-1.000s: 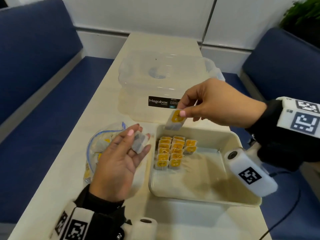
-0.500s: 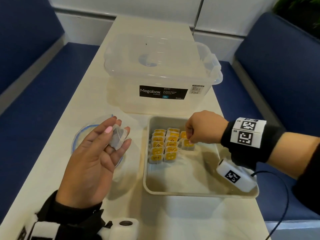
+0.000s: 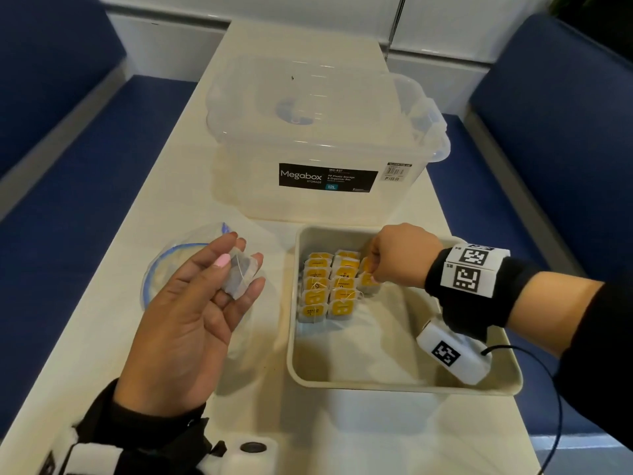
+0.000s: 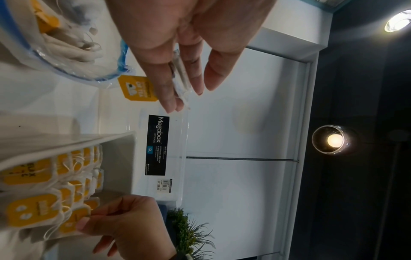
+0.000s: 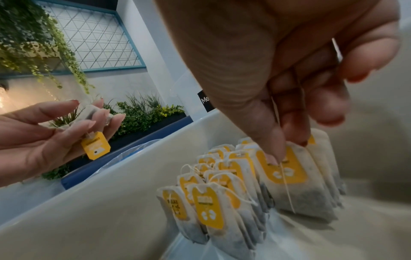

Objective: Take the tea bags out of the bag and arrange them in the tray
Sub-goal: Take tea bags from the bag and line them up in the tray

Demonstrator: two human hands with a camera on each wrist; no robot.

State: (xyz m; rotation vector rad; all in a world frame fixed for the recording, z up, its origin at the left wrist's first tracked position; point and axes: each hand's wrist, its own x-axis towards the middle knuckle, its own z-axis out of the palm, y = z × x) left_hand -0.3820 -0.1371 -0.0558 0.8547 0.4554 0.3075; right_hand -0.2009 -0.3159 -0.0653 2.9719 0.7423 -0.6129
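Right wrist view: my right hand [image 5: 289, 73] pinches a tea bag [image 5: 295, 177] by its top edge, seating it in the third row. Best lowered upright, snug against the neighbours, string tucked. My left hand [image 3: 191, 313], fingers loosely curled, holds the next tea bag [image 3: 239, 275] above the plastic bag [image 3: 164, 269]. Beige tray [image 3: 394, 382]: rows stand at its far-left corner.

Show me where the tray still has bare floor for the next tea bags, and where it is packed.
The tray has bare floor across its near half, between the tea bag rows and the near rim, and along its right wall. It is crowded in the far left corner, where the right hand pinches a tea bag into the short third row.
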